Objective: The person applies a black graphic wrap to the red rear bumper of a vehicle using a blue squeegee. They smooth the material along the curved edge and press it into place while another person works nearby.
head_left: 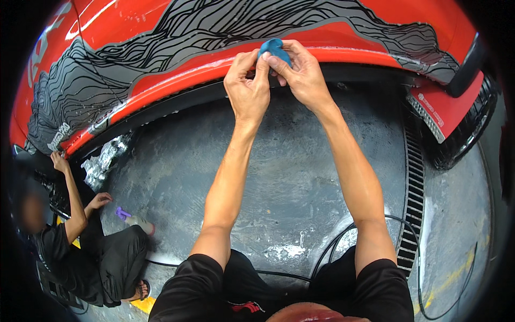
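Observation:
Both my arms stretch forward to the lower side of a red car (343,42) with a grey and black wavy-line graphic. Between my hands is a piece of soft blue putty-like material (274,49), folded over at its top. My left hand (248,86) pinches it from the left with thumb and fingers. From the right, my right hand (306,75) grips it, thumb pressed on its near side. The hands are close together, in front of the car's wet lower edge. Whether the putty touches the paint I cannot tell.
At left a co-worker in dark clothes (126,252) crouches, one hand on the car's lower edge. A spray bottle with a purple head (124,213) stands nearby. A black hose (322,263), a floor grate (413,198), a red mud flap (446,110) and a tyre (475,126) are around me.

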The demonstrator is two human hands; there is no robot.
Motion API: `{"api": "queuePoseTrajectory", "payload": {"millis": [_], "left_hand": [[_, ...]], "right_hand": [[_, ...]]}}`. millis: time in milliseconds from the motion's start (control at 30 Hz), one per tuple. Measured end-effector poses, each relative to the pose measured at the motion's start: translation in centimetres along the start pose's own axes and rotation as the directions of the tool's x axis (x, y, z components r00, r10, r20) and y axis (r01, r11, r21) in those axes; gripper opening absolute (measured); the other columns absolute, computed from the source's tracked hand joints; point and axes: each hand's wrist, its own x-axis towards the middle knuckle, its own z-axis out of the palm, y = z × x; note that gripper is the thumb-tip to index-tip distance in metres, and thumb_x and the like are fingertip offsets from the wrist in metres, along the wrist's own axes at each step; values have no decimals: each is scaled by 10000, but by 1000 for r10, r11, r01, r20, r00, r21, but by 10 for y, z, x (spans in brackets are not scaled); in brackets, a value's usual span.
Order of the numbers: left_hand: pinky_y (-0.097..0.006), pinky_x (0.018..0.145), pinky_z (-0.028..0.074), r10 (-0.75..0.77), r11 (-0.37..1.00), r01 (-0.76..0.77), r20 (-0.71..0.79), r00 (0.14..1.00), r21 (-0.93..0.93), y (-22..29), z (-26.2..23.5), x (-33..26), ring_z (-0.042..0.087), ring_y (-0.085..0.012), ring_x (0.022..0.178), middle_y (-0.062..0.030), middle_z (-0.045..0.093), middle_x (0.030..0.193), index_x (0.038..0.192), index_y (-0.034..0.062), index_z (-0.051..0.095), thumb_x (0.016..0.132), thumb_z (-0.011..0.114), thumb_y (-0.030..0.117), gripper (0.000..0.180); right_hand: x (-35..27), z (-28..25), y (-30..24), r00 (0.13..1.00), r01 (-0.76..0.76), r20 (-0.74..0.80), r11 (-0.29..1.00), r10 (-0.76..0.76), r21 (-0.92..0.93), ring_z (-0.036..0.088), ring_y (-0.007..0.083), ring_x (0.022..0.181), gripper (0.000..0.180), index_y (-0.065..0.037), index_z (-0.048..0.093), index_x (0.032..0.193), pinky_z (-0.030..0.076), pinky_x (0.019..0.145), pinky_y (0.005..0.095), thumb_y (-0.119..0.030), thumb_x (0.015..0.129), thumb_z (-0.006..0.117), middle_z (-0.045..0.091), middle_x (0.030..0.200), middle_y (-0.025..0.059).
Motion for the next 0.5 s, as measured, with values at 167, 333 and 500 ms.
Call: {"api": "queuePoseTrajectory", "payload": {"millis": [167,333,500], "left_hand": [[-337,871,547,-8,990,1,47,999,138,-12,-3,-2,690,-216,942,-105,756,1029,1205,-13,791,1003,774,117,241],[-389,1038,527,142,891,-193,151,978,410,-17,-5,3,665,-251,1203,-115,734,1274,1361,87,758,977,813,193,401],[-430,1051,507,182,828,-312,303,935,465,-29,-7,3,660,-290,1192,-95,729,1262,1300,94,780,928,828,133,377]], "right_hand": [[10,-11,7,987,155,8,948,-159,-278,710,188,1000,321,-13,648,1222,571,873,352,-201,1004,789,742,1078,106],[22,-73,8,854,-7,-396,755,-336,-656,753,289,1000,388,8,627,1247,587,910,402,-257,1003,770,757,1088,178],[36,-123,16,688,118,-678,961,-260,-249,571,44,694,374,15,601,1196,468,580,200,-272,1034,777,669,922,23]]}}
